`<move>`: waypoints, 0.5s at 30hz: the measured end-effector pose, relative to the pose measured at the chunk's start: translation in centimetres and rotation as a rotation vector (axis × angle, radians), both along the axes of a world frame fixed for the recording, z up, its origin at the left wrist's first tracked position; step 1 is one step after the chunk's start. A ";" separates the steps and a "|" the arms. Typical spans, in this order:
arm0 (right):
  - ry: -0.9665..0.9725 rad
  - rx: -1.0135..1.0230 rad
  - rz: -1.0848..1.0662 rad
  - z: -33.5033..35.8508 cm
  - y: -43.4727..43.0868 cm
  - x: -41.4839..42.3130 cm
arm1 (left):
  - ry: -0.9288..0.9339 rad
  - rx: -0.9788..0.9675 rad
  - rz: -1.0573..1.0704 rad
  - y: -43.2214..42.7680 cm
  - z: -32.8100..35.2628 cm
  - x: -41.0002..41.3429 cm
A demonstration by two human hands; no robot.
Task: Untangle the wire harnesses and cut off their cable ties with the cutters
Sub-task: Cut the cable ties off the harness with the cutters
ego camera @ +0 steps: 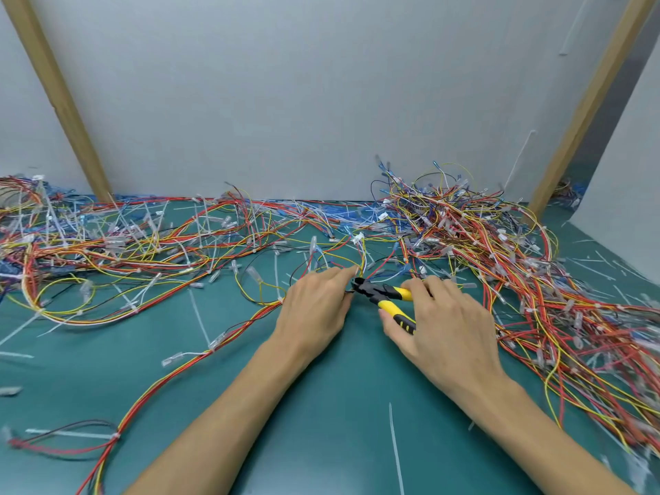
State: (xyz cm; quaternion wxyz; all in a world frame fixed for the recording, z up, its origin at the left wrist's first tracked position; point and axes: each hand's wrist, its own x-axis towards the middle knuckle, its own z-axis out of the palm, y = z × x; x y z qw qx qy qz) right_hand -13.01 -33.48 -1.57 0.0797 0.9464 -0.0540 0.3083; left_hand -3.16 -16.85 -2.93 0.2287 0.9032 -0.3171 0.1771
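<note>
The right hand [439,316] grips the yellow-and-black handled cutters [387,298], whose dark head meets a red-and-yellow wire harness [221,337] pinched by the left hand [318,301]. Tangled multicoloured wire heaps [500,251] and loose white cable ties [396,448] lie around on the green desk [321,405].

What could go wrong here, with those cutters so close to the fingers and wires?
The cutters in the right hand have their head right by the left hand, so a squeeze might nip a finger. The wire harness crowds the same spot, so a wire could get cut instead of a tie.
</note>
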 end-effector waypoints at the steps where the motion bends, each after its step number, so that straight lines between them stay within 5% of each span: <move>1: 0.000 -0.008 -0.012 0.0 0.0 0.0 | -0.020 0.029 -0.002 -0.1 0.0 0.0; 15: -0.057 -0.054 0.020 -0.4 -0.3 0.4 | 0.011 0.112 -0.011 -0.1 0.3 0.1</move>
